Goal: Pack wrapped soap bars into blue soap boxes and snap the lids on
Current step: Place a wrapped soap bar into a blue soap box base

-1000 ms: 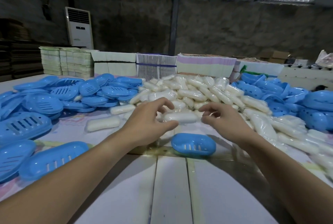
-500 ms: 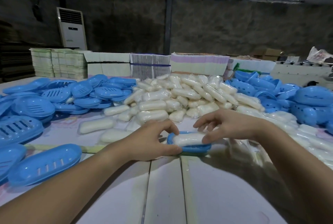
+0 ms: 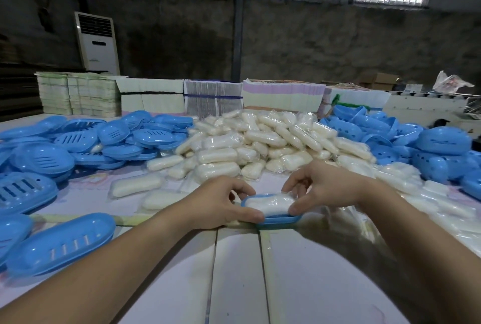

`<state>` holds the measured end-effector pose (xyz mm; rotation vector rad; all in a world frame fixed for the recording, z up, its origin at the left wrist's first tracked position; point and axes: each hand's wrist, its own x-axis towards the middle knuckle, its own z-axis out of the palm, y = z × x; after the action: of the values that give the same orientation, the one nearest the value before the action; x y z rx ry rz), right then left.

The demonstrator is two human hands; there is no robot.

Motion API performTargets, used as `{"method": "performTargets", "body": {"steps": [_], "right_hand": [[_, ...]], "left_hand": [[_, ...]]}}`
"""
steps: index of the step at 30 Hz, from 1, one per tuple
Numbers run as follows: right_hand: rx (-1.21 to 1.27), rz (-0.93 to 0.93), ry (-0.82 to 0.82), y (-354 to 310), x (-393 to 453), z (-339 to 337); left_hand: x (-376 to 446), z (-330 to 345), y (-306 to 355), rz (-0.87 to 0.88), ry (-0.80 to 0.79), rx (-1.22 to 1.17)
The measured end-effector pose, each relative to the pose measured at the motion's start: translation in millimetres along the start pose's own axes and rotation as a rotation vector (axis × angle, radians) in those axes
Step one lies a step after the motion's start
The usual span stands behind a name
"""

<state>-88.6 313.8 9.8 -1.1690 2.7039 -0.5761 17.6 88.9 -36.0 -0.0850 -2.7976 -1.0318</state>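
Note:
A blue soap box base (image 3: 282,219) sits on the table in front of me with a wrapped white soap bar (image 3: 269,203) lying in it. My left hand (image 3: 221,203) grips the box's left end, thumb along its near rim. From the other side my right hand (image 3: 322,188) pinches the bar's right end, thumb on the near side and fingers over the top. A big heap of wrapped soap bars (image 3: 260,141) lies just behind. Slotted blue lids (image 3: 59,245) lie at the left.
More blue lids (image 3: 117,133) pile up at the back left, and blue perforated box bases (image 3: 442,146) at the right. Loose wrapped bars (image 3: 136,187) lie left of my hands. Stacks of flat cartons (image 3: 213,99) line the table's (image 3: 239,284) far edge.
Both hands carried a wrapped bar from the heap down into the blue base. They now hold the bar and base from either end.

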Motion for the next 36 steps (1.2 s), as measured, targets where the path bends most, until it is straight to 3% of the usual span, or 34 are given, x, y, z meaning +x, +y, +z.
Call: {"method": "performTargets", "body": {"steps": [8,12,20,30,36], "right_hand": [[0.017,0.066,-0.143,-2,-7,-12],[0.018,0.060,-0.113,-3,-6,-11],[-0.026,0.001,-0.060,-3,-5,-6],[-0.076,0.026,-0.062,-4,-1,-5],[-0.023,0.032,-0.109,-5,-5,-7]], "left_hand": [[7,-3,-8,-0.009,-0.030,-0.050],[10,-1,-8,-0.021,0.008,-0.128],[1,2,-3,0.008,0.069,-0.065],[-8,-4,0,0.117,-0.058,-0.035],[-8,-4,-1,0.049,-0.032,-0.114]]}}
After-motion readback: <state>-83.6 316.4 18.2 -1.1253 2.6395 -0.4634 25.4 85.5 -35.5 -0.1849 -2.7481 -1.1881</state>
